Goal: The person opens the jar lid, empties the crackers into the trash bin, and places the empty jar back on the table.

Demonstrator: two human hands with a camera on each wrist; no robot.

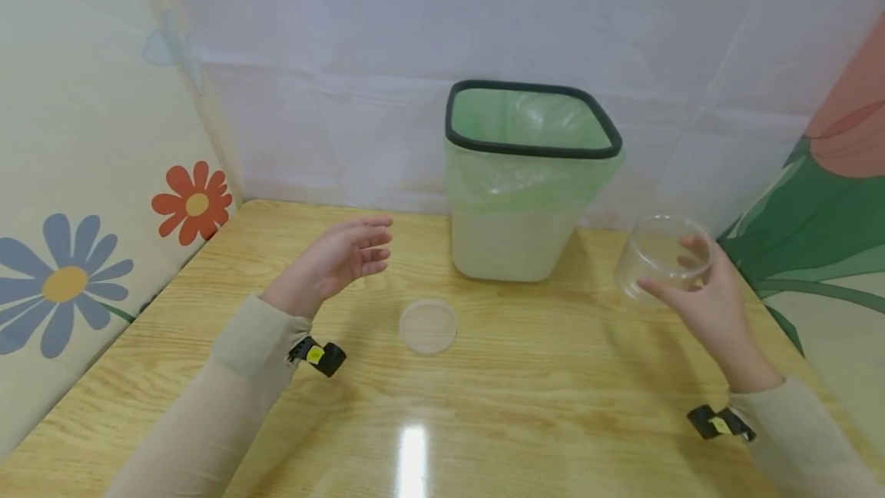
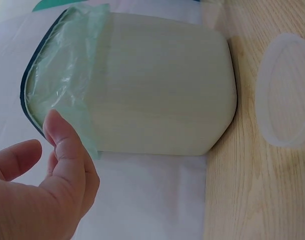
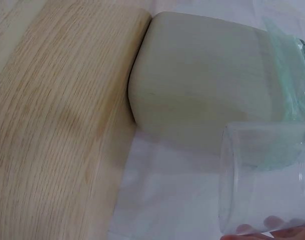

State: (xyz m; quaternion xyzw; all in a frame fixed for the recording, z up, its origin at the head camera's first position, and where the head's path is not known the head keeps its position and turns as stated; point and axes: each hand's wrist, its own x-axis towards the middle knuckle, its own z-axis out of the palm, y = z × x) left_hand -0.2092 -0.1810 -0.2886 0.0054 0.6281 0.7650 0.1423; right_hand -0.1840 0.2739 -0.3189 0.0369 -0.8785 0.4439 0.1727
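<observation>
My right hand (image 1: 712,306) grips a clear round plastic container (image 1: 632,267), thumb on the near side and fingers round the far side. The container is held above the table to the right of the bin, its top uncovered; the right wrist view shows the clear container (image 3: 265,175) with fingertips against its wall. A translucent round lid (image 1: 428,327) lies flat on the table in front of the bin. My left hand (image 1: 346,256) hovers up and left of the lid with loosely bent fingers and holds nothing. In the left wrist view the lid (image 2: 285,90) is apart from that hand.
A whitish bin (image 1: 512,244) with a dark rim and a green liner bag (image 1: 532,179) folded over its edge stands at the back of the wooden table (image 1: 525,406). Behind it hangs a pale cloth (image 1: 332,129). Flower-printed panels flank both sides.
</observation>
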